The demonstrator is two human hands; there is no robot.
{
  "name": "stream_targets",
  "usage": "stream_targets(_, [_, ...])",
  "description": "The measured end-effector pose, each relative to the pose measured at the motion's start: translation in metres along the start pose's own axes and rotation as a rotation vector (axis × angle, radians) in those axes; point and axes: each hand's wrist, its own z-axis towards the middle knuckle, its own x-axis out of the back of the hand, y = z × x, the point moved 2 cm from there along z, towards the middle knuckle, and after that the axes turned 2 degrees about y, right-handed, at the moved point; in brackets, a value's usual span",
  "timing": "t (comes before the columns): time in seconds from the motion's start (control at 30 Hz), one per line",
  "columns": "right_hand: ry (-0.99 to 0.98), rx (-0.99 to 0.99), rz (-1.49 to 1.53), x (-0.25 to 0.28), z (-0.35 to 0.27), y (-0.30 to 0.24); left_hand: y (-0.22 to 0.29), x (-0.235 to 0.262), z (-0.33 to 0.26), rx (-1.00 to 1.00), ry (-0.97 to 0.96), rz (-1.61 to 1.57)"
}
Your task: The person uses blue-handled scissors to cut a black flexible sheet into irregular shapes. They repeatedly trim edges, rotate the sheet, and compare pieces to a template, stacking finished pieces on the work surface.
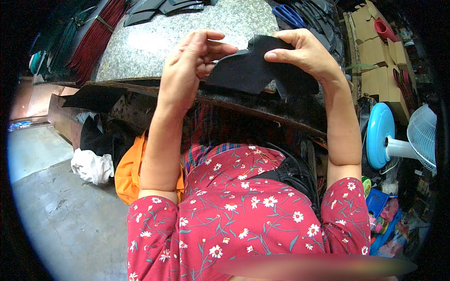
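A flat black cut-out piece [243, 70] with curved edges and a notch hangs over the near edge of the worktop, looking like a shoe upper part. My right hand [300, 51] pinches its upper right, thumb on the front and fingers behind. At its left edge is my left hand [194, 56], fingers bent and spread apart, with fingertips touching or very close to the edge. Whether those fingertips bear on the piece, I cannot tell.
Black cut pieces [161, 9] lie on the speckled worktop [225, 23]. Bundles of dark red cords [98, 40] sit at left, blue loops [288, 16] at far right. A blue and white fan [380, 136] and cardboard boxes [382, 70] stand right; an orange cloth [129, 171] hangs left.
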Motion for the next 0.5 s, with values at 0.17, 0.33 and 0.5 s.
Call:
stream_targets(0.17, [0.022,0.066,0.166,-0.002,-0.001,0.001,-0.011,-0.005,-0.011,-0.284,0.001,0.642])
stream_targets(0.33, [0.004,0.059,0.196,-0.003,-0.002,0.001,-0.017,-0.006,-0.013,-0.384,0.071,0.721])
stream_targets(0.5, [-0.057,0.050,0.142,-0.001,-0.004,-0.002,-0.016,-0.005,-0.012,-0.252,0.009,0.757])
